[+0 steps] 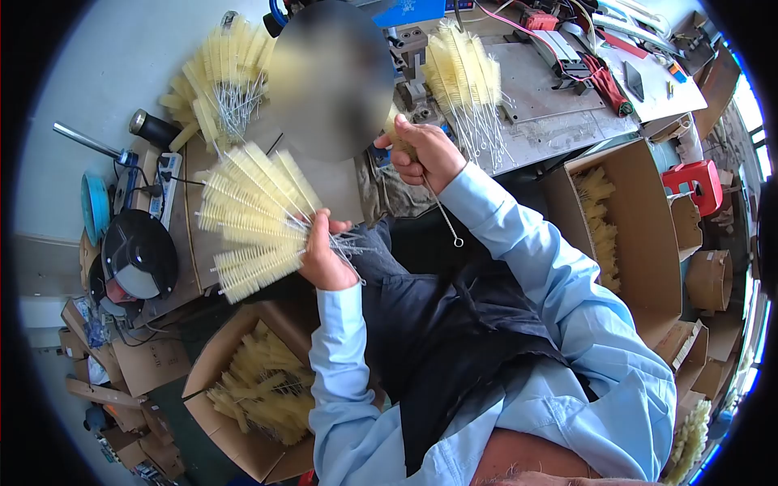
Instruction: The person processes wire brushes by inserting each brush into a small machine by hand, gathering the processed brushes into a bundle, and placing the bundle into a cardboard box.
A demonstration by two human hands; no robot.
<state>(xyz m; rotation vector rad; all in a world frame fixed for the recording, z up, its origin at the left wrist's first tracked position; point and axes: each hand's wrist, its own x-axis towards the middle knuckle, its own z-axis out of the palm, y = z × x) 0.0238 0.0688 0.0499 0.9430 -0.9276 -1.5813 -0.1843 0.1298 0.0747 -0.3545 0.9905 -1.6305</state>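
Note:
A fanned bundle of bottle brushes (263, 211) with pale yellow bristles and twisted wire stems spreads out from my left hand (328, 253), whose fingers are closed around the stems. Higher up and to the right, my right hand (431, 152) grips one bottle brush (442, 211) by its bristle part. Its bare wire stem hangs downward and ends in a small loop. The upper end of this brush runs into a round blurred patch, so I cannot make out what it touches. Beyond the right hand, a metal fixture (415, 61) stands on the workbench.
More bottle brushes lie in piles at the back left (235, 73) and on the metal bench (466, 73). Cardboard boxes holding brushes stand at lower left (212, 433) and right (652, 235). Left are a black round device (139, 255) and a power strip (170, 186); a red stool (703, 185) is far right.

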